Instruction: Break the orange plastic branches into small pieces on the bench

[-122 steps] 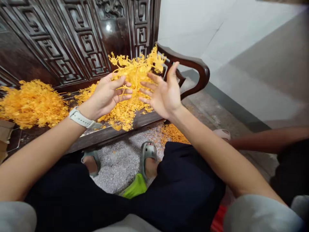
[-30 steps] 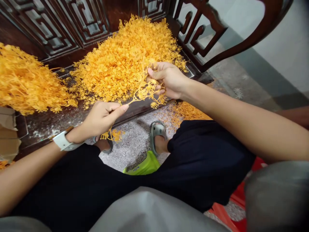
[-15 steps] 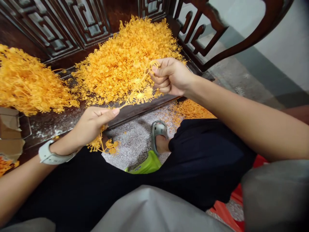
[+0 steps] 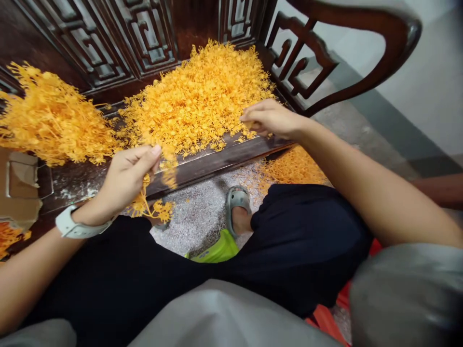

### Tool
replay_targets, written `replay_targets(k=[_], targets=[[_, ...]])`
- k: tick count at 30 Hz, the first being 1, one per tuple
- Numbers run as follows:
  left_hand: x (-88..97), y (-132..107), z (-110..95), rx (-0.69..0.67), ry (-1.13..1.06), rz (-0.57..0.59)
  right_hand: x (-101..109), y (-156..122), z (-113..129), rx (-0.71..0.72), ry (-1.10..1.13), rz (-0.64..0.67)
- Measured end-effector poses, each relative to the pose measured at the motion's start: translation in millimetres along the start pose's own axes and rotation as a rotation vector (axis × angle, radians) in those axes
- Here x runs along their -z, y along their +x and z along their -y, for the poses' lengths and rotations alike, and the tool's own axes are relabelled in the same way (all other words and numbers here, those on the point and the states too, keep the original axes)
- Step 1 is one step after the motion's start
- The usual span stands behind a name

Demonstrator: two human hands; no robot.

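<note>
My left hand [image 4: 125, 176] is closed, thumb pressed to the forefinger, on yellow-orange plastic flower sprigs [image 4: 162, 211]. Some sprigs dangle below the palm, and a blurred one hangs past the fingertips. A pale watch band is on that wrist. At the front right edge of a large pile of yellow plastic flower pieces [image 4: 202, 96], my right hand [image 4: 269, 118] has its fingers pinched together. A bit of orange shows under those fingertips, too small to tell whether it is held. To the left lies a second heap of yellow stemmed sprigs [image 4: 60, 120].
Both heaps rest on a dark carved wooden bench [image 4: 217, 161] with a curved armrest [image 4: 383, 58] at right. Thin orange stems [image 4: 294, 166] lie on the floor below. A cardboard box [image 4: 21, 193] stands at left. Near my foot is a bright green object [image 4: 217, 248].
The sprig that was stretched between both hands now hangs from my left hand alone. My right hand has moved right and slightly down. The view has shifted a little.
</note>
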State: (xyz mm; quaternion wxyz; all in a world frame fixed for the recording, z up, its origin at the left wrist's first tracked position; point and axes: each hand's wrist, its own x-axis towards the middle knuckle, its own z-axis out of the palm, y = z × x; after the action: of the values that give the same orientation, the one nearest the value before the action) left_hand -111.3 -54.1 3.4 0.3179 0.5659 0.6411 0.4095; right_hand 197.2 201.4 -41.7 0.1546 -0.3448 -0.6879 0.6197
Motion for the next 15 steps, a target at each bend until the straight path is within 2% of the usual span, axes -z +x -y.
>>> replay_targets(k=[2, 4, 6, 8, 11, 13, 15], targets=[[-8.1, 2, -5, -0.007, 0.007, 0.035, -28, 13, 16, 0.144, -0.211, 0.13], [-12.3, 2, -9, -0.008, 0.011, 0.063, -40, 29, 32, 0.305, -0.329, 0.138], [-13.0, 0, -12, -0.013, 0.004, 0.078, -38, 43, 45, 0.424, -0.366, 0.087], [-12.8, -3, -14, -0.02, 0.0, 0.08, -32, 51, 51, 0.466, -0.335, 0.042], [-14.2, -6, -12, -0.015, 0.023, 0.09, -36, 48, 48, 0.38, -0.153, 0.03], [-16.1, -9, -10, -0.021, 0.044, 0.098, -54, 39, 42, 0.26, 0.01, 0.048], [-17.6, -11, -8, -0.039, 0.055, 0.098, -80, 25, 36, 0.123, 0.155, 0.12]])
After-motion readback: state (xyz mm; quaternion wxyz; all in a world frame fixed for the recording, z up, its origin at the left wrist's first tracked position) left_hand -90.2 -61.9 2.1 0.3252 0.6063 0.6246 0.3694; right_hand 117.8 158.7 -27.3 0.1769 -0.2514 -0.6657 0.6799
